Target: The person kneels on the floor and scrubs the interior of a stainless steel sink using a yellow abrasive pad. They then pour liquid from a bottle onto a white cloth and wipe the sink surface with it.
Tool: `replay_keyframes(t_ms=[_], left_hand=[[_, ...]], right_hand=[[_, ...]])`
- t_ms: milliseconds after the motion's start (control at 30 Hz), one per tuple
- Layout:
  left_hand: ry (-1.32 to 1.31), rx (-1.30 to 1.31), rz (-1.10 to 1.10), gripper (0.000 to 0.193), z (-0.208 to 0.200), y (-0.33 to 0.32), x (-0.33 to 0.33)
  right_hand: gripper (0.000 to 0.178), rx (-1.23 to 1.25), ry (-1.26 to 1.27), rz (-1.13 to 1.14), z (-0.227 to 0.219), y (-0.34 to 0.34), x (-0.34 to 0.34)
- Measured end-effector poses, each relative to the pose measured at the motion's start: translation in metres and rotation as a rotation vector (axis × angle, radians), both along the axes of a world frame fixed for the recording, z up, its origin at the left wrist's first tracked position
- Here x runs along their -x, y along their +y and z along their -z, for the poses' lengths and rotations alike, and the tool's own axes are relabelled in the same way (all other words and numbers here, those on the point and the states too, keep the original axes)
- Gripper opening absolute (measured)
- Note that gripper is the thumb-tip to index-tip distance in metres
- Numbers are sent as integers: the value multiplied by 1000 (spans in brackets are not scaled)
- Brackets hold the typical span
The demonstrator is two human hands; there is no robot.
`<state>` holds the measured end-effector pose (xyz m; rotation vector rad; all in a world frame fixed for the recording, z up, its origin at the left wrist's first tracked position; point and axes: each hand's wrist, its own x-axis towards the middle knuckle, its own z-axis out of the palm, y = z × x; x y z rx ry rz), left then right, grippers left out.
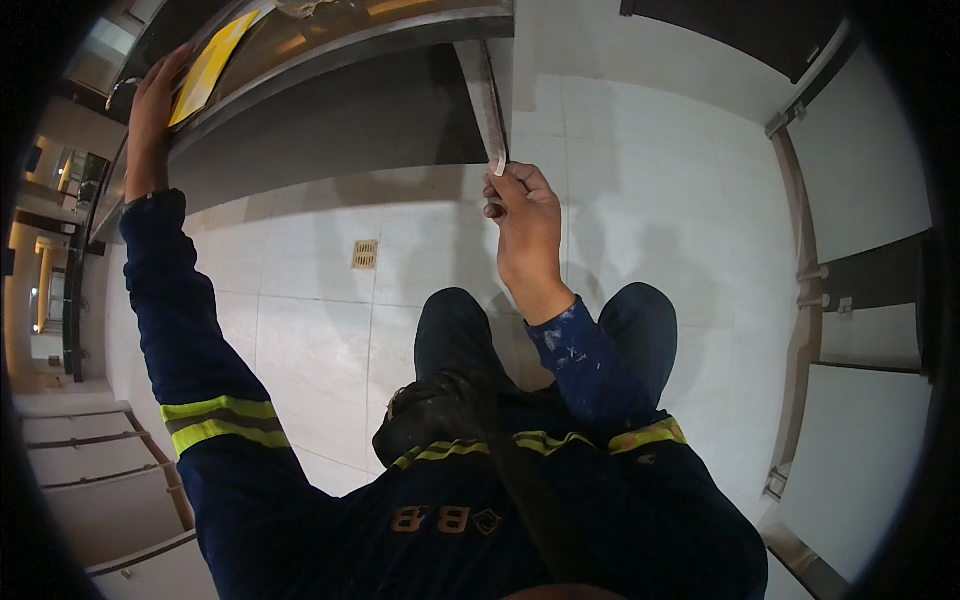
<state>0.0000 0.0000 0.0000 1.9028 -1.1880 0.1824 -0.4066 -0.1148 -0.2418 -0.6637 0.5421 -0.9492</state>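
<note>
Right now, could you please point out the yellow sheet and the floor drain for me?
Yellow sheet (pixel 211 70): head view, near the middle of its visible face.
Floor drain (pixel 364 254): head view, centre of its slotted grate.

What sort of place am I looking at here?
Probably a kitchen or utility room, perhaps mid-fitting: white cabinet doors stand open on the right, their hinges showing, and a small floor drain sits in the pale tiled floor.
</note>
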Motion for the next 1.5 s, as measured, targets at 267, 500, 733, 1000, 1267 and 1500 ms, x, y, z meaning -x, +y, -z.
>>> replay_keyframes(t_ms=[267, 500, 733, 1000, 1267, 1500], left_hand=[[-110, -59, 3, 41, -1, 0, 11], [-55, -27, -9, 42, -1, 1, 9], [-124, -21, 18, 39, 1, -1, 7], [-27, -8, 41, 40, 0, 10, -2], [-228, -63, -28, 38, 5, 14, -11], [-467, -166, -37, 39, 4, 19, -16]], right_hand=[[17, -6, -26, 16, -3, -1, 1], [14, 36, -25, -33, 0, 6, 3], [30, 650, 375, 241, 17, -2, 15], [33, 1173, 667, 411, -17, -30, 19], [30, 1251, 716, 371, -19, -30, 17], [29, 1298, 713, 383, -12, -30, 15]])
